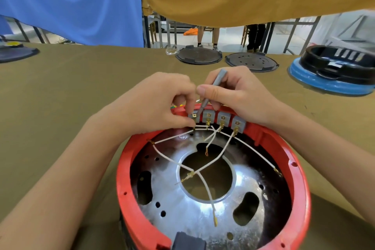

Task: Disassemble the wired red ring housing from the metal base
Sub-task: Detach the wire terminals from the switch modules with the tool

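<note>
Pinching a slim grey screwdriver (211,91), the right hand (239,95) tilts its tip down-left onto the grey terminal blocks (217,117). The left hand (154,101) pinches a white wire (199,127) at the red ring housing (129,160), its open face upward.

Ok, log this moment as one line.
left hand: pinches terminal | right hand: holds grey tool at switch block | red ring: still on base

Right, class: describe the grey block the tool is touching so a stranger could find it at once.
Start at the red ring housing around the metal base. On its far rim sits a row of four grey blocks. It is the leftmost grey block, the only one touched by the grey tool and by the left hand.
</note>
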### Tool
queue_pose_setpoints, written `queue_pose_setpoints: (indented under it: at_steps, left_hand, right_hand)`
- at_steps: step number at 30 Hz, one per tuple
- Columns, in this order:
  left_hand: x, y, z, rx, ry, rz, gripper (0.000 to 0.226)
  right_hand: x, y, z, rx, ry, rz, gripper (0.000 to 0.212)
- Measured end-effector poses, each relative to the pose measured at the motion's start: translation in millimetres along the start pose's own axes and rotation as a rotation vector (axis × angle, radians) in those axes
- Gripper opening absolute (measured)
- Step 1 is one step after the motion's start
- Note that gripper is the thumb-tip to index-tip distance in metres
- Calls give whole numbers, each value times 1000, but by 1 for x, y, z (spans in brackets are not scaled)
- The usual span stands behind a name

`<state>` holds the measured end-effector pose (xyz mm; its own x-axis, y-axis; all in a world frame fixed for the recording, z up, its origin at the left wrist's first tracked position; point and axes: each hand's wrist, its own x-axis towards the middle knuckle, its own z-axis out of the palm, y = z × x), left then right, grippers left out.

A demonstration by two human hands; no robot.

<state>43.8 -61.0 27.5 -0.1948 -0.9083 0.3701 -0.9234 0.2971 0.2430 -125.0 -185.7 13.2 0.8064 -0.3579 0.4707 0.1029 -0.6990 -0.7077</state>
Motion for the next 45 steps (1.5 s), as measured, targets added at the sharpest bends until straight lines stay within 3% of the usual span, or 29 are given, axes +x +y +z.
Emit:
queue_pose_setpoints:
  at_steps: [3, 10, 18, 24, 30, 40, 45]
  left_hand:
    - [-1, 4, 2, 17, -67, 34, 9]
    - [0, 11, 7, 92, -106, 66, 11]
    - [1, 7, 12, -21, -70, 40, 13]
    - [0, 8, 12, -35, -39, 28, 12]
    - [-1, 11, 10, -82, -53, 33, 13]
    - [-1, 7, 9, -68, -49, -24, 11]
    - [-2, 7, 10, -59, 5, -96, 27]
  right_hand:
    - [-1, 2, 0, 13, 5, 27, 26]
    - [-1, 2, -1, 25, 3, 31, 28]
    - [0, 2, 0, 61, 12, 101, 28]
    - [-6, -7, 1, -184, 19, -127, 24]
    - [-8, -8, -1, -276, -54, -211, 22]
    - [2, 3, 0, 24, 19, 124, 29]
    - [-2, 0, -1, -2, 18, 60, 28]
